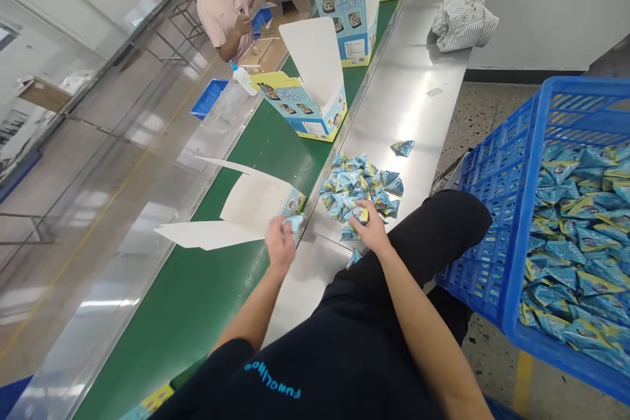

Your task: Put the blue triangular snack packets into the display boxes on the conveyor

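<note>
My left hand (280, 246) is closed on a blue foil packet (296, 222), at the near edge of an open cardboard box (258, 200) with its white flaps spread. My right hand (371, 226) grips another packet, blue and yellow (361, 214), at the front of a pile of pyramid-shaped packets (347, 180) on the metal ledge. One loose packet (403, 147) lies beyond the pile. Another packet (354, 257) sits close to my leg, partly hidden by it. The inside bottom of the open box is out of sight.
Upright printed boxes (315, 108) stand along the green conveyor belt (197, 282). To my right, a blue plastic crate (514, 210) holds many packets. A striped cloth (465, 20) lies farther along the metal ledge (394, 85). Across the belt sits a person (226, 10).
</note>
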{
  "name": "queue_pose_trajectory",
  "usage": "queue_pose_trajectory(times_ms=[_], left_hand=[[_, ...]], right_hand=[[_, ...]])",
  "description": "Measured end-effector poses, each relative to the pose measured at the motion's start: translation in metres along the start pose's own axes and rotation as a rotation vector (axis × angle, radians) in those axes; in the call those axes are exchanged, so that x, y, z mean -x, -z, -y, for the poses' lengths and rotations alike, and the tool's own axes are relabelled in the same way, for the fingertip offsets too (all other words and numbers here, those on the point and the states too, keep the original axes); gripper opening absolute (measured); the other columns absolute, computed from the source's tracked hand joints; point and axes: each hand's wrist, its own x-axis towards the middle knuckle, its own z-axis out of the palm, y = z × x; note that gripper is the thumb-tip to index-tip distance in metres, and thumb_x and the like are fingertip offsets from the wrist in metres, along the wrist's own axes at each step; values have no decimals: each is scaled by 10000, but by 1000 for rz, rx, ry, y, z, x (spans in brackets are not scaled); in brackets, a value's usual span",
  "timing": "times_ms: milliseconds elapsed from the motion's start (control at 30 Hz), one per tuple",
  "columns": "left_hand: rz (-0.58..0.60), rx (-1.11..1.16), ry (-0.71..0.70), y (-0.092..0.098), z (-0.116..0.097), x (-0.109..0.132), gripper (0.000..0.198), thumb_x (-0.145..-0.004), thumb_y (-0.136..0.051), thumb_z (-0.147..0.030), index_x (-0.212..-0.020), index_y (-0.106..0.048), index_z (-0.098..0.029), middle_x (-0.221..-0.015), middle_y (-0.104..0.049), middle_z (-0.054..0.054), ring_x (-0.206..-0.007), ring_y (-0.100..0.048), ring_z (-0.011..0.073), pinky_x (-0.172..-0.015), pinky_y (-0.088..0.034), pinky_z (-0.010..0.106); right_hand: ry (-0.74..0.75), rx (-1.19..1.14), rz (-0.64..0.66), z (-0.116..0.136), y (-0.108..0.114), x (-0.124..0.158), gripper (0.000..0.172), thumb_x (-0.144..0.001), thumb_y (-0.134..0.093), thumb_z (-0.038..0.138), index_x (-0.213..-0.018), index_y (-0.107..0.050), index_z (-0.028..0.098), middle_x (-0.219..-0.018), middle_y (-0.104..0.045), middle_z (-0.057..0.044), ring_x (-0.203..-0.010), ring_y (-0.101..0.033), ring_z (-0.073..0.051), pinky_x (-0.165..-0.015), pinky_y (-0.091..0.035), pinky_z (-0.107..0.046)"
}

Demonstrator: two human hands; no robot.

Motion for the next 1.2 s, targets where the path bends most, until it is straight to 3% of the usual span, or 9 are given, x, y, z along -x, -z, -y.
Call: queue_pose_trajectory(times_ms=[133,267,400,533,667,833,933,1067,1200], left_hand=[[-110,-187,245,45,20,-63,387,-985,-483,-378,-1258,-636,-150,-1286,-578,196,-1260,-548,338,-1115,-444,538],[-152,-214,271,50,18,-60,578,-892,-628,-386,-1396,-533,-122,-1485,-431,240,-1443,-396,390,-1207,-346,600],[252,72,-47,12,-8,1,544,-920,-618,-450,-1391,-534,-192,-1426,-548,177,-1363,-518,314,-1140,-472,497],[530,260,-12,-3,-15,33,484,-936,-584,-446,-1360,-565,-216,-1303,-646,129,-1068,-664,226,-819,-599,332],[296,39,103,40,12,-4,307,-890,-601,-366,-1147,-660,-208,-1107,-662,104,-1013,-660,245,-924,-576,402],[-18,-418,293,83,34,-35,533,-825,-693,-381,-1315,-626,-183,-1378,-518,197,-1338,-493,414,-1123,-410,633],[88,-298,53,51,16,0,350,-896,-639,-349,-1199,-676,-178,-1299,-578,177,-1298,-531,357,-1141,-422,569],[542,-37,-240,-37,-29,58,214,-925,-602,-244,-1097,-728,-229,-1156,-667,113,-1125,-635,259,-1021,-525,412],[690,-98,-228,-103,-63,57,410,-906,-637,-200,-1311,-682,-245,-1431,-575,145,-1314,-565,313,-1066,-496,439]], right_hand=[[-14,17,38,-6,-7,4,505,-803,-599,505,-1228,-573,233,-929,-619,-29,-722,-536,-199,-712,-489,-362],[-78,56,156,-17,-31,9,654,-716,-668,455,-1311,-535,219,-1109,-650,-89,-976,-603,-280,-966,-498,-477],[-187,-167,346,-24,-65,26,889,-680,-689,405,-1507,-413,234,-1296,-617,-108,-1152,-610,-280,-1070,-484,-475],[-216,-599,660,-29,-80,43,1112,-638,-664,262,-1651,-208,323,-1540,-492,-120,-1176,-669,-229,-1020,-539,-424],[-329,-574,743,-37,-74,47,1181,-612,-671,230,-1664,-165,404,-1691,-309,-141,-1197,-679,-252,-930,-570,-403],[-246,-413,561,-34,-70,46,999,-636,-593,210,-1598,-345,311,-1626,-410,-169,-1149,-685,-268,-756,-557,-334],[-63,-339,154,-24,-55,44,683,-711,-569,251,-1393,-530,248,-1457,-547,-154,-1064,-682,-253,-678,-527,-315],[142,-258,-547,-9,-6,31,334,-831,-554,307,-1153,-521,223,-1112,-602,-82,-870,-639,-189,-703,-529,-324],[188,201,-389,8,32,22,219,-891,-511,241,-1100,-569,208,-1101,-596,-88,-862,-618,-192,-713,-527,-324]])
